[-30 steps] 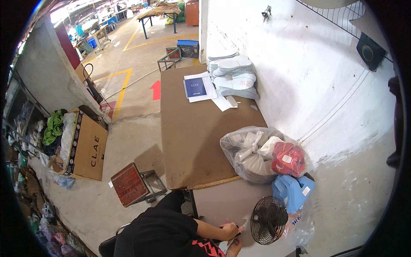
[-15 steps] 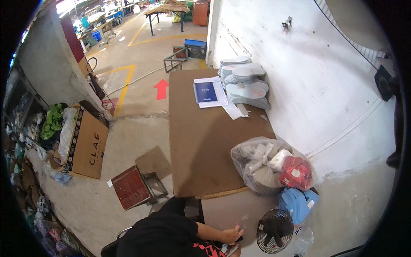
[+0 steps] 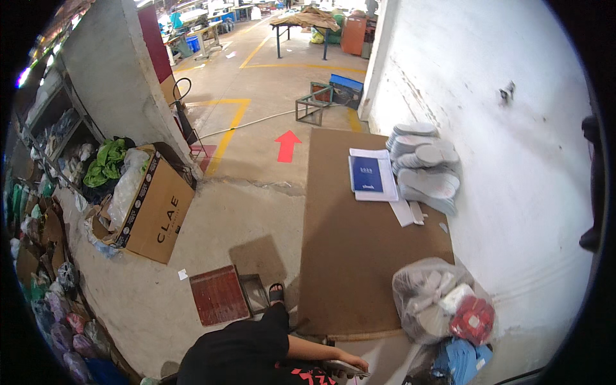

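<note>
My right hand [image 3: 355, 367] lies at the lower edge of the view, my bare forearm reaching rightwards from my black-clothed body [image 3: 237, 353]. Its fingers close on a thin pale grey flat piece [image 3: 339, 367], much of it cut off by the frame edge. It is at the near end of a long brown board table [image 3: 359, 256]. My sandalled foot [image 3: 276, 294] shows beside the table's near left corner. My left hand is out of view.
A clear bag of grey pieces with a red packet [image 3: 443, 301] and blue items [image 3: 459, 362] sit on the near right. Farther along lie a blue booklet [image 3: 367, 174] and stacked grey insoles [image 3: 423, 167]. Left: a reddish-brown stool [image 3: 218, 295] and an open cardboard box [image 3: 154, 205].
The view has tilted forward and left, showing more floor; the black fan at the lower right has dropped out of view. My right hand stays at the table's near end.
</note>
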Demonstrator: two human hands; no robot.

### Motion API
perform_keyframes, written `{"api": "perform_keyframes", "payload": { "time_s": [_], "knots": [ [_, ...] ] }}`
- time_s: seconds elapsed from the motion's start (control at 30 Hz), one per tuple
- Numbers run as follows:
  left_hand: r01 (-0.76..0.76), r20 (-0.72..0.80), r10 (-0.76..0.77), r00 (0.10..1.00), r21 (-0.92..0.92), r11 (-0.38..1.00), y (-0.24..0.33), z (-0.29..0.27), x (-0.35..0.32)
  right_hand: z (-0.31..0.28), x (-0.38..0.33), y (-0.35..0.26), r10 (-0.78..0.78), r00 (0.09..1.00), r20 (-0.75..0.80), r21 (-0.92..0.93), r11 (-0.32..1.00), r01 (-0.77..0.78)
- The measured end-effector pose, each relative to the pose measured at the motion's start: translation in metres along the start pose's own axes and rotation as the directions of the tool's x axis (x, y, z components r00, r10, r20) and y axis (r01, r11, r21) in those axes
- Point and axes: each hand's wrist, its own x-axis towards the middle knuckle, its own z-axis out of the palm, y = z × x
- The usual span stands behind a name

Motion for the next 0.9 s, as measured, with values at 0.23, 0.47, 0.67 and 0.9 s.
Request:
{"api": "perform_keyframes", "payload": {
  "time_s": [0.23, 0.47, 0.67, 0.9],
  "knots": [
    [-0.254, 0.04, 0.395, 0.918, -0.706, 0.661, 0.047, -0.044, -0.261, 0.12, 0.042, -0.069, -0.082, 0.995, -0.049, -0.139, 0.987, 0.074],
    [-0.43, -0.731, -0.002, 0.683, -0.404, 0.808, 0.009, -0.106, -0.514, 0.205, 0.069, -0.115, -0.112, 0.984, -0.141, -0.288, 0.955, 0.067],
    [0.33, -0.841, -0.207, 0.5, -0.036, 0.943, -0.179, -0.133, -0.577, 0.228, 0.081, -0.137, -0.14, 0.968, -0.209, -0.369, 0.928, 0.054],
    [-0.128, -0.918, -0.175, 0.355, -0.233, 0.964, -0.251, -0.007, -0.62, 0.248, 0.141, -0.112, -0.326, 0.939, -0.111, -0.383, 0.886, 0.262]
  ]
}}
